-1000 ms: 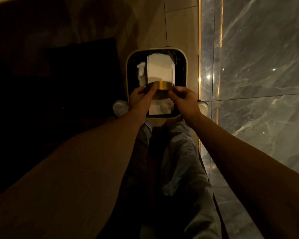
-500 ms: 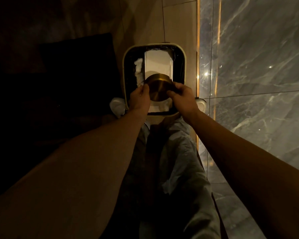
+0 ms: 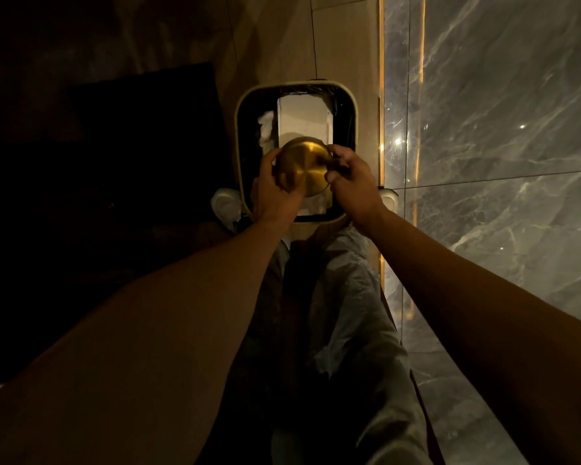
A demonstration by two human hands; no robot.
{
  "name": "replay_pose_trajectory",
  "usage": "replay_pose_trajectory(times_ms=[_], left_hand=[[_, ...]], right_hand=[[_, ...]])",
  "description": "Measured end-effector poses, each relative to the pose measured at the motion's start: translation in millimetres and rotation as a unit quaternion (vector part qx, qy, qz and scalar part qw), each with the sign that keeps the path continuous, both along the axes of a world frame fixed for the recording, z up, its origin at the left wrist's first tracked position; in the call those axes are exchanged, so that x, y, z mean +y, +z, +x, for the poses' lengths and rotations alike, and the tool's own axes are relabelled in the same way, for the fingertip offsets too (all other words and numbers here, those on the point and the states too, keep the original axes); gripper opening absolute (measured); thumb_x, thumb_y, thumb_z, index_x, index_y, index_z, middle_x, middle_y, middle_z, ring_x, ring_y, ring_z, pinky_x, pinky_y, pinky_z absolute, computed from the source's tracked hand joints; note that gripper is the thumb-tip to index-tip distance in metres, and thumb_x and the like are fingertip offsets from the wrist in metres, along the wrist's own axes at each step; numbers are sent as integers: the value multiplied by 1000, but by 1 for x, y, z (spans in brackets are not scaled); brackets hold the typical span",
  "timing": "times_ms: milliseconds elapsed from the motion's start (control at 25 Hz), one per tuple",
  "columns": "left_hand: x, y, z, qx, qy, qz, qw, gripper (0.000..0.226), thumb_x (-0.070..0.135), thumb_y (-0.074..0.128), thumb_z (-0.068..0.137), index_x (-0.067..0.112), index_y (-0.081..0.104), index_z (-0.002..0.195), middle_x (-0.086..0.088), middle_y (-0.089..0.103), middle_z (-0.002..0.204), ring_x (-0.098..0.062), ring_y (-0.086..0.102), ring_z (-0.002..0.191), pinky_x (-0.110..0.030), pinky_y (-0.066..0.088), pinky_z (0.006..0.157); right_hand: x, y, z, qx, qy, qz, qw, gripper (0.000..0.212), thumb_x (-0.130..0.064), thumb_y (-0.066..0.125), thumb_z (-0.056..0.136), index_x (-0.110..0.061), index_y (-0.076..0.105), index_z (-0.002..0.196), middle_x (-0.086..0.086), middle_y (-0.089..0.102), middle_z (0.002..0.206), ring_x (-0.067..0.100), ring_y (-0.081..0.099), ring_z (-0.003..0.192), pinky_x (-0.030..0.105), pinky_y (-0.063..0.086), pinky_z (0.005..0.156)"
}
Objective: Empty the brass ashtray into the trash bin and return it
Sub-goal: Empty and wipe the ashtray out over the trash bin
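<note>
Our left fingers curl round the nine o'clock edge of the brass ashtray, and the right fingers pinch its three o'clock edge, so both hands are clamped on it. The left hand cups from below and behind, while the right hand grips from the side with the thumb tip against the rim.

A second ago we held the ashtray nearly edge-on, only a thin brass band showing. Half a second ago it had rolled forward to show a dark disc. Now its flat, brushed underside faces us, so we have turned it fully upside down over the trash bin. We judge the dumping step to be at its peak; what remains is to right the ashtray and carry it back.

The ashtray hangs over the six o'clock half of the bin opening, above a white box-like piece of rubbish lying in the black liner. Crumpled white tissue sits at the box's nine o'clock side.

The bowl faces away, so we cannot tell whether anything is falling or whether it is already empty. The dim light swallows the dark mat at nine o'clock. Our white shoes peep out beside the bin, the right one mostly hidden.
</note>
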State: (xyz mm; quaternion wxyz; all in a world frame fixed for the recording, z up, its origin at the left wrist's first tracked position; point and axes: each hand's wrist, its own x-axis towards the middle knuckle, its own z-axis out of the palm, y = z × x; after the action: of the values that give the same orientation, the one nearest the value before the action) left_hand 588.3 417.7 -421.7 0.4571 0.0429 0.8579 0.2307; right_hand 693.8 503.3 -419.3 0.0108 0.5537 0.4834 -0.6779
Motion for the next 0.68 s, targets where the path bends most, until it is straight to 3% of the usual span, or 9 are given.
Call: replay_pose_trajectory(times_ms=[80, 200, 280, 480, 680], left_hand=[[2, 3, 1, 7, -36, -6, 999, 86, 21, 81, 68, 30, 39, 143, -15, 48, 137, -29, 57, 121, -46, 52, 99], [4, 6, 2, 44, -111, -6, 993, 102, 16, 86, 64, 20, 31, 150, -14, 32, 147, -31, 43, 133, -44, 43, 108], [5, 7, 0, 63, -168, -6, 984, 111, 21, 87, 62, 18, 24, 153, -10, 26, 153, -32, 36, 137, -44, 40, 109], [8, 13, -4, 107, -259, 7, 960, 116, 28, 87, 63, 24, 16, 154, -10, 25, 154, -35, 33, 138, -47, 40, 107], [8, 12, -6, 137, -304, 21, 942, 115, 39, 87, 59, 25, 22, 153, -13, 31, 145, -33, 40, 133, -45, 47, 96]], right_hand=[[1, 2, 0, 5, 12, 8, 1000, 43, 3, 49, 89, -10, 53, 129, 3, 59, 112, 14, 55, 107, 10, 47, 84], [-1, 0, 0, 6, 9, 19, 1000, 46, 3, 48, 87, -10, 55, 130, 10, 64, 116, 22, 58, 114, 33, 51, 99], [1, 2, 0, 8, 2, 25, 1000, 45, 2, 48, 86, -10, 57, 129, 10, 65, 114, 23, 59, 113, 37, 50, 101], [13, 12, -1, 5, -14, 5, 1000, 46, 6, 47, 89, -11, 54, 132, -9, 58, 92, 4, 56, 88, 18, 49, 80], [21, 19, 8, 11, 35, 16, 999, 40, -1, 48, 95, -14, 53, 132, -19, 52, 90, -3, 53, 83, 4, 45, 69]])
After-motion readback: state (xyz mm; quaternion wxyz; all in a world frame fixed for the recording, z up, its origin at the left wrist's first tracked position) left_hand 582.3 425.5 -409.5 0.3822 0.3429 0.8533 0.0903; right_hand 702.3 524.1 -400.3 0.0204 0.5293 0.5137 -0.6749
